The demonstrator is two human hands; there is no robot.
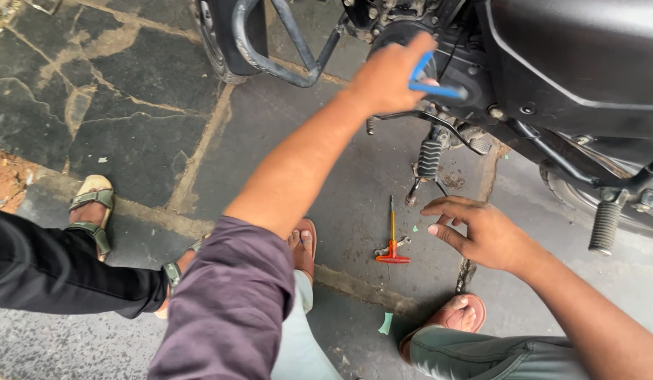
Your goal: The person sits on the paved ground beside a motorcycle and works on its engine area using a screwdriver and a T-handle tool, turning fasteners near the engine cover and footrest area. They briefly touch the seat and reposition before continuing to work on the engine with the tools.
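Blue T-handle wrench (433, 81) sits against the motorcycle engine (439, 49), left hand (386, 74) fingers clenched around it. Right hand (481, 231) hovers, fingers released, near an orange T-handle tool (392, 243) on the stone floor (143, 134).

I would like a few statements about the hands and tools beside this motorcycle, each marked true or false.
1. The left hand holds a blue T-handle tool against the motorcycle. True.
2. The right hand grips the orange T-handle tool. False: the right hand is open and empty, hovering to the right of that tool, which lies on the ground.
3. The orange T-handle tool lies on the stone floor below the motorcycle's footpeg area. True.
4. The person wears closed black shoes. False: the feet are in open sandals.
5. Another person's leg in a dark trouser shows at the left. True.
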